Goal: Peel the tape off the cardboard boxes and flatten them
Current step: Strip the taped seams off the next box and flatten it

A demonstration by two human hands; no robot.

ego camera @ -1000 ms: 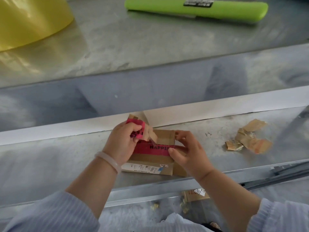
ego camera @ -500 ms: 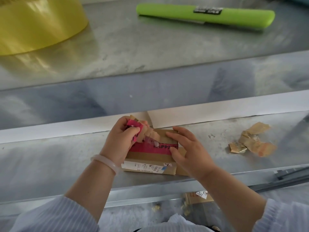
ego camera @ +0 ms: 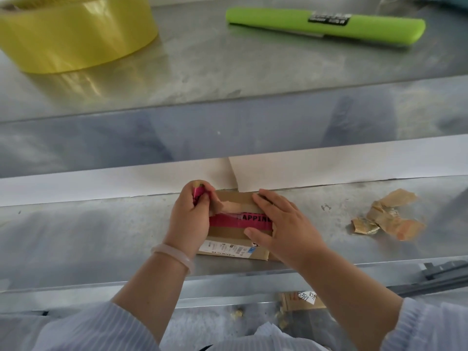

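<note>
Peel under way: small brown cardboard box [ego camera: 235, 198] flat on the grey metal bench [ego camera: 101, 231].
The left hand [ego camera: 188, 219] pinches the lifted end of the pink printed tape strip [ego camera: 240, 221]. The right hand [ego camera: 288, 226], fingers straight, presses the box down. Judged light, thin and easily torn, so peel low from the freed end.

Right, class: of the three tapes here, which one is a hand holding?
The pink tape on the cardboard box, pinched by the left hand; the yellow roll and brown scraps lie untouched.
</note>
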